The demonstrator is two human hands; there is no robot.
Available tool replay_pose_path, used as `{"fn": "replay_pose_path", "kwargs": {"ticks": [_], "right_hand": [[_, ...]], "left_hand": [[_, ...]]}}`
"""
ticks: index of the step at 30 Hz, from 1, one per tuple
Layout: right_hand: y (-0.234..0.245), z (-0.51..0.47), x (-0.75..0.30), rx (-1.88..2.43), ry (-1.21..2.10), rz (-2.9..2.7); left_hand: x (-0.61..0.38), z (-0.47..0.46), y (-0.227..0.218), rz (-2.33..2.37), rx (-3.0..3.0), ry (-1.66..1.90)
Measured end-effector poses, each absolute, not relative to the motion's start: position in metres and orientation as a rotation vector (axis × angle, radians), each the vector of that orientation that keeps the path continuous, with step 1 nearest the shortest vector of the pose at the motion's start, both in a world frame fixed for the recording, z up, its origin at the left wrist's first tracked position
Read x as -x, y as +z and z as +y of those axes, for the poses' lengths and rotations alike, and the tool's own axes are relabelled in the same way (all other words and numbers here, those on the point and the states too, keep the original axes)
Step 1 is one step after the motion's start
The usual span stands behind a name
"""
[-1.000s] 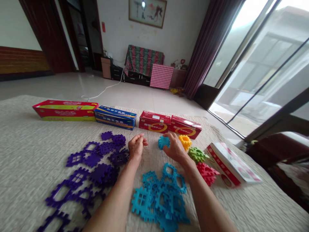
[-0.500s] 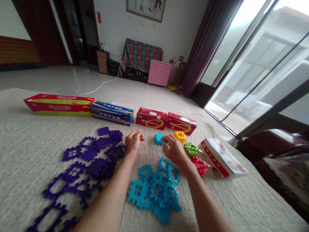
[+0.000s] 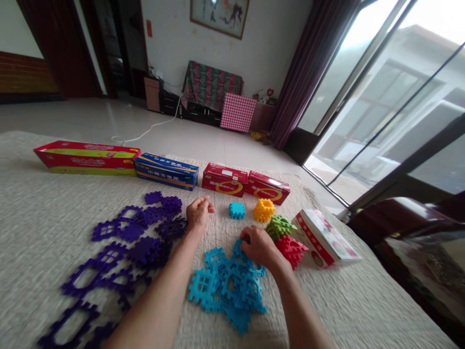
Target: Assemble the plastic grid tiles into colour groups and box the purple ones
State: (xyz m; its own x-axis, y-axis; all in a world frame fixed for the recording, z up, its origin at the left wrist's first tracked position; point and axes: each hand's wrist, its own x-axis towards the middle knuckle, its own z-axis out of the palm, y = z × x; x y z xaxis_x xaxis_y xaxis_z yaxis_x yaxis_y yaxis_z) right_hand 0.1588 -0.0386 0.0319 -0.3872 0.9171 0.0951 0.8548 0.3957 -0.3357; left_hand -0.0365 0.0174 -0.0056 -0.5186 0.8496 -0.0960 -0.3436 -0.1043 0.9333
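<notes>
Withdrawn from the blue block [image 3: 237,210], the right hand [image 3: 258,244] curled over interlocking blue panels [image 3: 232,298] between the forearms, hold unclear, the left hand [image 3: 198,213] loosely fisted around nothing visible; pinching one edge seemed best.

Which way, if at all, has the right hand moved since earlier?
Yes: the right hand has drawn back from the two small red boxes to the light-blue pile.

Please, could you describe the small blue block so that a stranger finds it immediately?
On the pale cloth, find the two red boxes side by side. In front of them, left of the yellow block, sits the blue block. Unlike the blue pieces heaped nearer, it sits apart.
</notes>
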Motion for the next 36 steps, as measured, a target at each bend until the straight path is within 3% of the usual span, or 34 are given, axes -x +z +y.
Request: {"fn": "replay_pose_path", "kwargs": {"ticks": [8,14,18,23,36], "right_hand": [[0.038,-0.033,-0.163,1.412,0.525,-2.157],[0.032,-0.033,-0.143,1.195,0.287,-1.986],[0.025,-0.037,-0.135,1.192,0.201,-2.120],[0.027,-0.041,-0.141,1.191,0.372,-2.309],[0.021,-0.042,-0.143,1.273,0.444,-2.388]], "left_hand": [[0.036,0.017,-0.007,1.310,-0.622,1.745],[0.036,0.018,-0.007,1.305,-0.619,1.755],[0.037,0.018,-0.008,1.307,-0.629,1.752],[0.036,0.017,-0.008,1.302,-0.643,1.754],[0.036,0.017,-0.006,1.289,-0.648,1.754]]}}
